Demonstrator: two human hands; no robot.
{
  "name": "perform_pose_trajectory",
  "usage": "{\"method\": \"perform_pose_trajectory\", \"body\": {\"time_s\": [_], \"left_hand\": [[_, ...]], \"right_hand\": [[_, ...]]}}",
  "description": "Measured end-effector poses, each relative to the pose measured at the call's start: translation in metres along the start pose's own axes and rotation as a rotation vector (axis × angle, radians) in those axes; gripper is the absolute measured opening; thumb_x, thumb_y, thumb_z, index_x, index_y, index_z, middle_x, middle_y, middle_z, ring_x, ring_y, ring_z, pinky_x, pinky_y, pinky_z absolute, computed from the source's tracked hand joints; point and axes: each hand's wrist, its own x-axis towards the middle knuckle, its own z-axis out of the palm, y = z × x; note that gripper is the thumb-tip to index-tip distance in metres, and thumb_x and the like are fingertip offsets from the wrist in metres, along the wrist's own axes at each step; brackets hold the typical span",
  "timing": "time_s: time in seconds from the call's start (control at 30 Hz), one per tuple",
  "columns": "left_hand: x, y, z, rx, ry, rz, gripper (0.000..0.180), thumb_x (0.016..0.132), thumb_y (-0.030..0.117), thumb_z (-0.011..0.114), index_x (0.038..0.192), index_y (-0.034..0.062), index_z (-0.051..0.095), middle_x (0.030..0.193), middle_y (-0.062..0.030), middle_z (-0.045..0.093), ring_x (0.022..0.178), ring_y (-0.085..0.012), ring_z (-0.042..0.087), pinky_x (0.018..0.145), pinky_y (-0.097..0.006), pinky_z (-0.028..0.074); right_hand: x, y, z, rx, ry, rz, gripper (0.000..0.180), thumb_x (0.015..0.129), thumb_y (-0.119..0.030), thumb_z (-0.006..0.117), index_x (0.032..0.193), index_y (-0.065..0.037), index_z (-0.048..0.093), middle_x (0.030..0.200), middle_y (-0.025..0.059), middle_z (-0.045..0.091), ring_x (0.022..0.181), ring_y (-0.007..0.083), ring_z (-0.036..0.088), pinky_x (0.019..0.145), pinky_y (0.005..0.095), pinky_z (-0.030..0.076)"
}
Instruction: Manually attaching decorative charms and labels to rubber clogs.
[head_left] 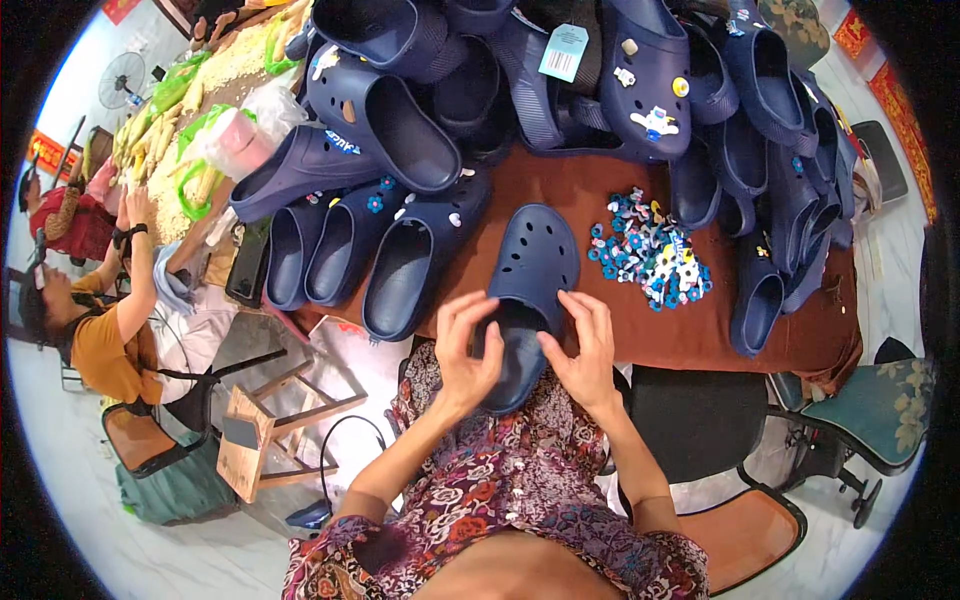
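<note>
A navy foam clog [538, 262] with round vent holes lies at the front edge of the brown-covered table [720, 335], toe pointing away and heel over the edge toward my lap. My left hand [466, 355] grips its left side, thumb bent in by the opening. On the other side my right hand [584, 352] holds the rim, fingers along the outer wall. No charms show on this clog. To its right is a loose pile of small shoe charms [655, 255] in blue, white and black.
Navy clogs with charms [412, 255] crowd the left; more clogs [765, 300] stack along the back and right. A paper tag [564, 52] hangs on one. Corn cobs [150, 135] cover a table at far left, where people sit. A wooden stool [265, 430] and chairs [700, 420] surround me.
</note>
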Motion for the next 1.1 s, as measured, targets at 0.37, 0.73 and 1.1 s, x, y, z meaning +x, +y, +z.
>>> {"method": "perform_pose_trajectory", "body": {"time_s": [0.37, 0.73, 1.1], "left_hand": [[-0.020, -0.010, 0.040, -1.146, -0.142, -0.933, 0.041, 0.095, 0.025, 0.056, 0.127, 0.0009, 0.048, 0.123, -0.0097, 0.053, 0.115, -0.0213, 0.052, 0.100, -0.036, 0.040], [-0.004, 0.000, 0.034, -1.276, 0.096, -1.281, 0.033, 0.090, 0.013, 0.064, 0.117, -0.0019, 0.055, 0.111, -0.0083, 0.061, 0.102, -0.0169, 0.059, 0.092, -0.032, 0.047], [-0.008, -0.001, 0.028, -1.226, 0.020, -1.292, 0.043, 0.089, 0.013, 0.066, 0.127, 0.0032, 0.048, 0.122, -0.0072, 0.057, 0.111, -0.0180, 0.056, 0.099, -0.036, 0.043]], "right_hand": [[-0.008, 0.004, 0.020, -0.209, -0.073, -0.083, 0.051, 0.081, -0.002, 0.058, 0.131, -0.001, 0.051, 0.130, 0.0191, 0.051, 0.119, 0.0383, 0.049, 0.102, 0.0454, 0.040], [-0.001, -0.003, 0.012, -0.044, -0.143, -0.096, 0.038, 0.087, -0.021, 0.055, 0.121, -0.004, 0.059, 0.117, 0.0159, 0.054, 0.106, 0.0325, 0.052, 0.091, 0.0424, 0.038], [0.051, 0.007, 0.014, -0.161, -0.283, -0.275, 0.042, 0.078, -0.005, 0.059, 0.118, -0.015, 0.065, 0.091, 0.0062, 0.052, 0.083, 0.0237, 0.053, 0.079, 0.0383, 0.039]]}}
